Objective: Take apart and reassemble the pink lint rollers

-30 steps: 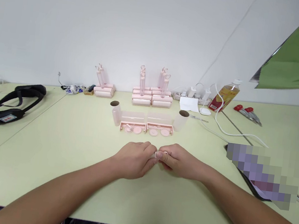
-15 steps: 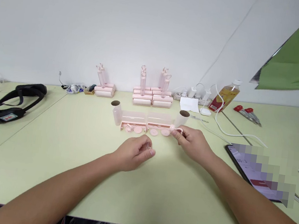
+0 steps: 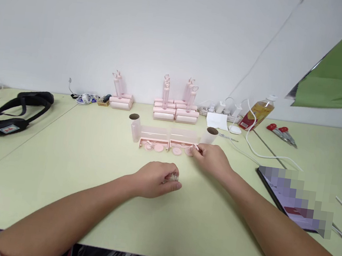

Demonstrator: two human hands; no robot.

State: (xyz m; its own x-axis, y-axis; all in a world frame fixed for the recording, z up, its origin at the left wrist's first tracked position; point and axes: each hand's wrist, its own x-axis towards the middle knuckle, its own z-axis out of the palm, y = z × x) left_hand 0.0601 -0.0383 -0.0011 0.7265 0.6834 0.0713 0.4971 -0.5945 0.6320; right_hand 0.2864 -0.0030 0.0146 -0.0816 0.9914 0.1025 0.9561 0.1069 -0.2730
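Observation:
My left hand (image 3: 156, 180) hovers over the near part of the table, its fingers curled around a small clear piece (image 3: 171, 178) that is mostly hidden. Farther right, my right hand (image 3: 213, 161) pinches a small pink cap with a loop (image 3: 198, 149), right by a round pink disc (image 3: 188, 151). Left of it lie another pink disc (image 3: 176, 151), a third pink disc (image 3: 158, 148) and a second looped pink cap (image 3: 149, 144). Behind these sit two pink open cases (image 3: 154, 141) with translucent covers (image 3: 154, 132). Upright cardboard-cored rolls (image 3: 135, 129) flank them, one per side.
Pink lint rollers (image 3: 164, 113) with upright clear handles stand along the wall. To the right are a tilted drink bottle (image 3: 257, 113), white cables, red-ended tools (image 3: 282, 134) and a phone (image 3: 293, 203). A black headset (image 3: 18, 114) lies at left.
My right hand has lowered the looped pink cap toward the discs. My left hand has shifted slightly right and nearer to me, still curled around the clear piece.

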